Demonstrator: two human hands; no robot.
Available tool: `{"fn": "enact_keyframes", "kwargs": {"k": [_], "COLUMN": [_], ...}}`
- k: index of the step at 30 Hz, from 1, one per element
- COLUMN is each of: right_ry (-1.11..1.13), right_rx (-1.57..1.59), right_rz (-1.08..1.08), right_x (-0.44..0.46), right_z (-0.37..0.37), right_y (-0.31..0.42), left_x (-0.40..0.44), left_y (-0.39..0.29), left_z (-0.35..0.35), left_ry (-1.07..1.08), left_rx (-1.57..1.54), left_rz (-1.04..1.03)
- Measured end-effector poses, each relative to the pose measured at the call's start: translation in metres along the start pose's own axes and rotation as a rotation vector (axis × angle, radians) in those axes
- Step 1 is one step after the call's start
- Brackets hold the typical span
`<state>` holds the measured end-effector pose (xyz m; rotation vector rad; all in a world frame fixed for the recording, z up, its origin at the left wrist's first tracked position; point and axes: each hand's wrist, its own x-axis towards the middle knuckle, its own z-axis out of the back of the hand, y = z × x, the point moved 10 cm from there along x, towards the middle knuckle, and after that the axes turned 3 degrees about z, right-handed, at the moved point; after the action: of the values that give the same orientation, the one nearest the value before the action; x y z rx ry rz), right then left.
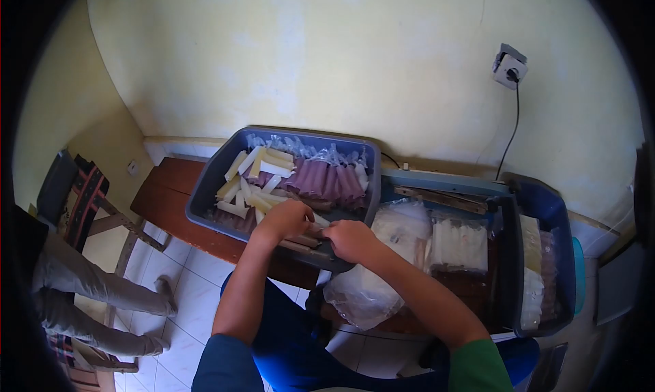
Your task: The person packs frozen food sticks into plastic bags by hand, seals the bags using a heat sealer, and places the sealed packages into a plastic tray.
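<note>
My left hand [286, 220] and my right hand [351, 240] meet over the near side of a blue-grey plastic tub [196, 191]. Both have their fingers closed in a pinch on a pale piece of clear plastic wrapper [318, 225], largely covered by the fingers. Just under them lie brownish wrapped sticks [302, 240]. Inside the tub, purple sticks in clear plastic with twisted ends [317, 178] form a row at the right. Loose cream and white sticks [274, 165] are heaped at the left.
Right of the tub lie a crumpled clear plastic bag [365, 293] and a pack of white sticks [458, 245]. A second blue tub [549, 199] holds more packs. Everything rests on a red-brown wooden bench [167, 191]. Another person's legs [102, 286] are at the left, near a chair.
</note>
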<state>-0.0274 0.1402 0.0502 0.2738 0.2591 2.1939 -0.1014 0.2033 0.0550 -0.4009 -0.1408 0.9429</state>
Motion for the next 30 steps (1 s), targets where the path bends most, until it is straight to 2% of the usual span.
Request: {"fn": "enact_keyframes", "kwargs": {"k": [1,3,4,5,8,12,17,24,26,28,29,30], "right_ry": [0.140,0.209,0.275,0.277,0.236,0.266,0.275,0.153,0.102,-0.230,-0.231,-0.329], "right_rx": [-0.016,0.003,0.014,0.020,0.065,0.079,0.067,0.088,0.097,0.221,0.219,0.275], "right_rz": [-0.080,-0.084,-0.100,-0.088,-0.044,-0.082,-0.094,-0.030,-0.003,0.031,0.031,0.027], "right_x": [0.011,0.033,0.040,0.047,0.067,0.066,0.063,0.075,0.076,0.072,0.071,0.068], "right_z": [-0.015,-0.025,-0.035,-0.041,-0.062,-0.077,-0.076,-0.050,-0.051,-0.015,-0.013,-0.001], "right_y": [-0.010,-0.015,-0.018,-0.019,-0.029,-0.033,-0.034,-0.030,-0.029,-0.023,-0.022,-0.025], "left_x": [0.003,0.004,0.004,0.003,0.005,0.009,0.016,0.021,0.021,0.021,0.020,0.020], "left_y": [0.014,0.035,0.046,0.057,0.071,0.081,0.082,0.082,0.081,0.081,0.082,0.080], "left_z": [-0.005,-0.010,-0.019,-0.027,-0.037,-0.054,-0.058,-0.057,-0.050,-0.041,-0.034,-0.031], "left_ry": [0.023,0.051,0.129,0.207,0.222,0.278,0.240,0.218,0.141,0.080,0.019,0.016], "left_rx": [0.056,0.112,0.119,0.124,0.178,0.183,0.188,0.181,0.198,0.180,0.161,0.161], "left_rz": [0.053,0.124,0.202,0.280,0.336,0.350,0.357,0.362,0.379,0.400,0.423,0.421]}}
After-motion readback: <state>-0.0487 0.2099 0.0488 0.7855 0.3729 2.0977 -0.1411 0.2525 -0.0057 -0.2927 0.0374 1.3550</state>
